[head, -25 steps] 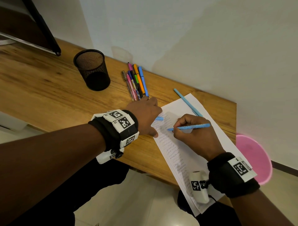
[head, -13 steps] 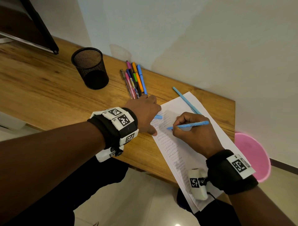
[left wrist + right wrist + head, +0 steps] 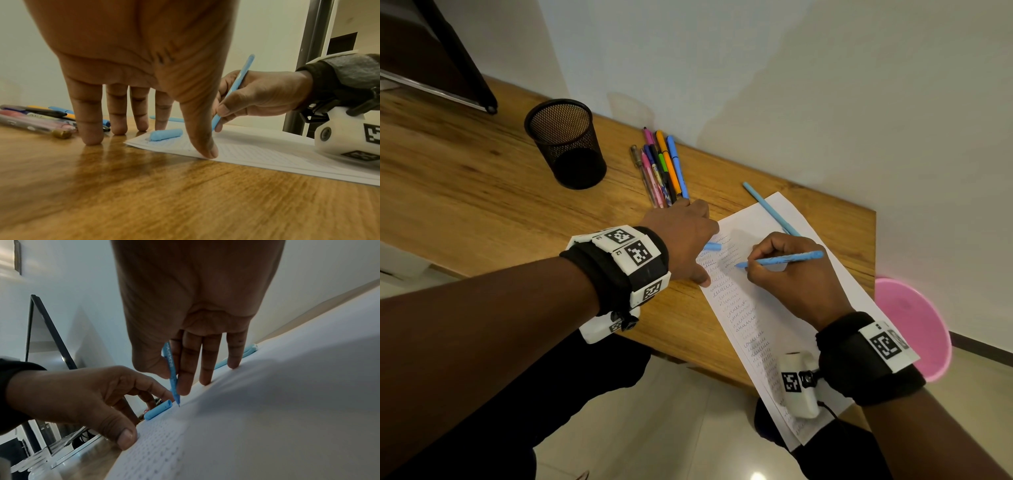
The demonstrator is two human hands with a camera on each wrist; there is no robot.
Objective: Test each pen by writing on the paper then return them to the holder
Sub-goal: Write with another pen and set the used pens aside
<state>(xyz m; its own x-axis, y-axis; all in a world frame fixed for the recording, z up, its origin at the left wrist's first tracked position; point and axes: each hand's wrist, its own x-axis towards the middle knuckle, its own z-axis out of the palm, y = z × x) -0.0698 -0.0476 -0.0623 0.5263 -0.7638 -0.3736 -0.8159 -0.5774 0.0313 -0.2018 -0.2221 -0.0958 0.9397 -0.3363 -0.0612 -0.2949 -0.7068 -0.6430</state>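
My right hand point(image 3: 786, 274) grips a light blue pen point(image 3: 782, 258) point(image 3: 172, 378) in a writing hold, its tip on the white paper point(image 3: 774, 308) among rows of scribbles. Its blue cap point(image 3: 711, 246) point(image 3: 166, 134) point(image 3: 158, 409) lies on the paper's left edge. My left hand point(image 3: 681, 243) lies spread beside the sheet, thumb point(image 3: 202, 146) pressing the paper's edge and fingers point(image 3: 90, 126) on the wooden desk point(image 3: 482, 192). A second light blue pen point(image 3: 770, 209) lies across the paper's far corner. Several coloured pens point(image 3: 662, 169) lie bunched on the desk. The black mesh holder point(image 3: 566, 144) stands empty at the back left.
A white wall runs close behind the desk. A dark monitor point(image 3: 431, 54) stands at the far left. A pink round bin point(image 3: 914, 325) sits on the floor past the desk's right end. The paper overhangs the desk's near edge.
The pen tip has shifted slightly along the writing line on the paper. The left hand has stayed in place on the paper's edge.
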